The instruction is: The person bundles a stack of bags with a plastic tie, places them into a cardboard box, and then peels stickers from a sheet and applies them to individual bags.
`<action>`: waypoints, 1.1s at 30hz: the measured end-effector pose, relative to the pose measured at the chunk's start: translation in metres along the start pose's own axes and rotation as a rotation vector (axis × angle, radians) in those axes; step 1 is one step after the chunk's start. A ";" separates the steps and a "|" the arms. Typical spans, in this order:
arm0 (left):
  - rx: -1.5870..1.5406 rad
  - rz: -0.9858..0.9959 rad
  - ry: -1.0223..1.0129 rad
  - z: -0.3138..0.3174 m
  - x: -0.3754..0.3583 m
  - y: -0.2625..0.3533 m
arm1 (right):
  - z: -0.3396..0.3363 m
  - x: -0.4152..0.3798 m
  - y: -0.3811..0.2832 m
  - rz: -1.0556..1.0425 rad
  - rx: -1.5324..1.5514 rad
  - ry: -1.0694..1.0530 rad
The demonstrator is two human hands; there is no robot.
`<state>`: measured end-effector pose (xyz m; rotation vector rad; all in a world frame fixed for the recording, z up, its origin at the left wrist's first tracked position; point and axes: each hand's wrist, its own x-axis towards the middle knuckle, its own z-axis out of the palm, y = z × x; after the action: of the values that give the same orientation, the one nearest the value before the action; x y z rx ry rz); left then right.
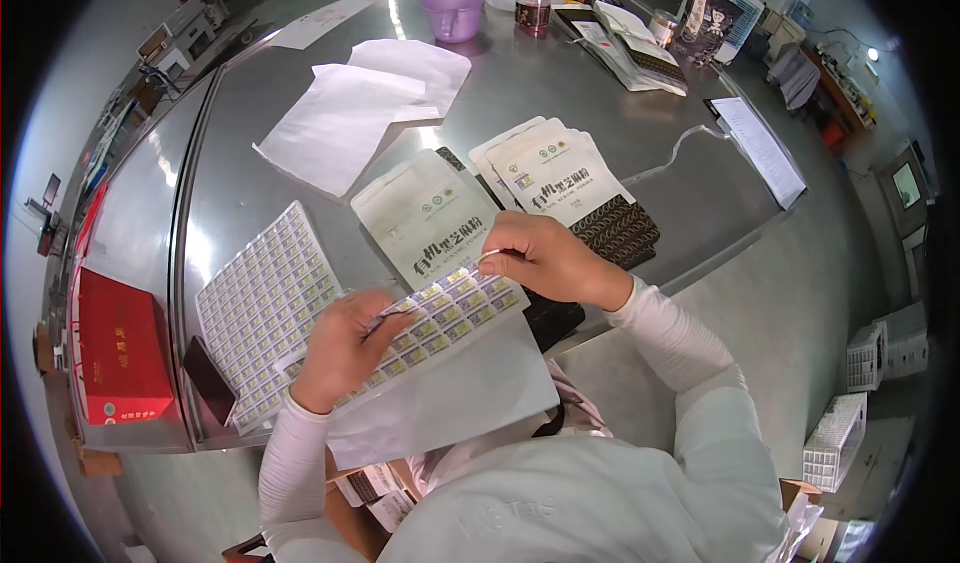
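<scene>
My left hand (345, 348) grips the left part of a sticker sheet (440, 328), thumb on top. My right hand (545, 258) pinches at the sheet's upper right edge, near a small white bit between thumb and finger. The sheet is printed with rows of small labels; its lower part is blank white. Just beyond lies a pale pouch (420, 213) with dark printed characters. A second stack of pouches (560, 178) is right of it, with a small sticker on the top one. Another full label sheet (270, 303) lies to the left.
White paper sheets (345, 113), a purple cup (454, 15) and a jar (532, 11) stand or lie farther back. A clipboard (760, 148) is at the right edge, a red box (120, 348) at the left. An open carton (375, 493) sits below the table edge.
</scene>
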<state>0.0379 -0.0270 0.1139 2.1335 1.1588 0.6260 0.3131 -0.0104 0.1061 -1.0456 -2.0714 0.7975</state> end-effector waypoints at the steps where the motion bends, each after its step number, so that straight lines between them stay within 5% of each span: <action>1: -0.013 -0.031 -0.025 -0.003 0.001 0.002 | 0.001 0.001 0.002 -0.006 -0.009 -0.003; 7: -0.083 -0.113 -0.090 -0.007 0.006 -0.003 | 0.010 0.003 0.015 -0.065 0.073 0.085; 10: -0.058 -0.044 -0.095 -0.007 0.008 -0.005 | 0.012 0.004 0.006 0.180 0.269 0.042; 13: -0.046 -0.110 -0.137 -0.011 0.011 -0.006 | 0.010 0.008 0.004 0.178 0.115 -0.049; 16: -0.040 -0.137 -0.181 -0.008 0.013 -0.023 | 0.014 0.011 0.012 -0.146 -0.159 0.068; 20: -0.022 0.113 -0.054 0.008 0.014 -0.048 | 0.015 0.024 0.027 0.164 0.379 0.224; 22: 0.091 0.265 -0.002 0.015 0.014 -0.053 | 0.009 0.043 0.020 0.346 0.185 0.058; 25: 0.142 0.193 -0.066 0.017 0.013 -0.056 | 0.029 0.068 0.036 0.331 0.245 -0.119; 33: 0.036 0.183 -0.062 0.020 0.012 -0.063 | 0.067 0.113 0.031 0.328 -0.166 -0.293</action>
<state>0.0213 0.0035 0.0562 2.2909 0.9548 0.6186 0.2234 0.0863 0.0760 -1.4605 -2.2718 1.0026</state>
